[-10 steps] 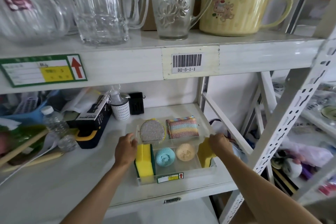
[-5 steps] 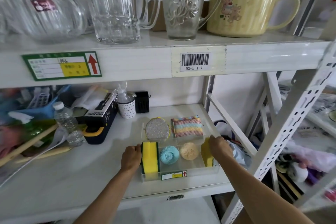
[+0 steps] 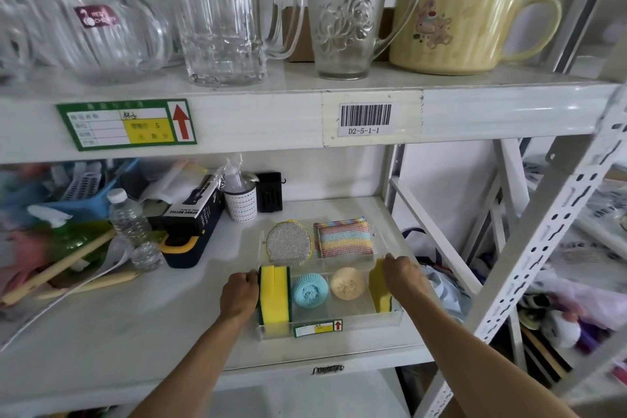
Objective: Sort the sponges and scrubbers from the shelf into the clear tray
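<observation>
The clear tray [image 3: 359, 325] rests on the lower white shelf [image 3: 152, 326], near its front right. Inside it stand a yellow-green sponge [image 3: 274, 293] at the left, a blue mesh scrubber [image 3: 309, 291], a beige mesh scrubber [image 3: 347, 283] and a second yellow sponge [image 3: 381, 297] at the right. A silver round pad [image 3: 288, 244] and a striped cloth pad [image 3: 343, 238] fill the back row. My left hand [image 3: 239, 295] grips the tray's left wall. My right hand [image 3: 403, 276] grips its right wall.
A black box [image 3: 195, 210], a white cup [image 3: 241, 205], a water bottle [image 3: 129, 219], wooden sticks [image 3: 61, 268] and clutter crowd the shelf's left. Glass mugs [image 3: 224, 10] and a yellow cup [image 3: 451, 24] stand on the upper shelf. White uprights [image 3: 543, 248] rise at the right.
Both hands keep hold of the tray's side walls; the left hand slid along its wall toward the tray's front corner. The view has shifted left, so the scene sits further right.
</observation>
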A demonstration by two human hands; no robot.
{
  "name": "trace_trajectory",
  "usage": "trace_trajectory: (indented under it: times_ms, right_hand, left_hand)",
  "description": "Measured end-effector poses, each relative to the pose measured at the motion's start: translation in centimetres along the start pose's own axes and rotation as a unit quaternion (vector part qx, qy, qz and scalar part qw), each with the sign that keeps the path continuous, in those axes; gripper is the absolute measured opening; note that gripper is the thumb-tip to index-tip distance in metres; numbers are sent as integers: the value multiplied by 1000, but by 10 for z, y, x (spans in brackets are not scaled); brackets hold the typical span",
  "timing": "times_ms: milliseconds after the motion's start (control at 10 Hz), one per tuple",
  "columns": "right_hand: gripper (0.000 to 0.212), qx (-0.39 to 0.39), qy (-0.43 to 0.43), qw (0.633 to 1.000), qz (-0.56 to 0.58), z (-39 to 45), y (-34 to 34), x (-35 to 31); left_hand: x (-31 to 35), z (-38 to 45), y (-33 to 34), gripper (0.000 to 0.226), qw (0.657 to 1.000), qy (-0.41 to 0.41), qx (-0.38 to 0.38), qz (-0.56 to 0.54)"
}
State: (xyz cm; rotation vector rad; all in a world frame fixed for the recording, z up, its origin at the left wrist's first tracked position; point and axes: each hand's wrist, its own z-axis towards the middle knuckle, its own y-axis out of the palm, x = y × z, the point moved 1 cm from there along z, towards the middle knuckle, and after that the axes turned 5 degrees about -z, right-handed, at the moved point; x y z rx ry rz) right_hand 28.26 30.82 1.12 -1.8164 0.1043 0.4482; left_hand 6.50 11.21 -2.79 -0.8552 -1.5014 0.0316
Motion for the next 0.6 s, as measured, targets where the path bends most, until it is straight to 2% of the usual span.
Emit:
trace_trajectory:
  times_ms: [100,200,300,400,500,600]
  right_hand:
    - [42,10,-52,998,-41,-3,0,3]
    - [42,8,-52,998,-18,-3,-3,2]
    - [39,24,-41,999,14,4,2,-1]
    - [40,88,-44,995,16,1,5,-7]
    - [38,156,-87,983,-45,-6,4,-17]
    - [37,166,-104,978,-76,-9,4,-26]
  left_hand:
    - [-5,6,0,49,1000,-14,-11,-25]
    - [-5,10,-5,40,996,-47,-43,-61]
    - [5,12,-11,35,999,-10,-34,-33]
    - [26,6,-14,34,997,59,-10,51]
    - [44,0,-7,32,987,142,-2,73]
    - [57,-7,1,32,978,194,-17,75]
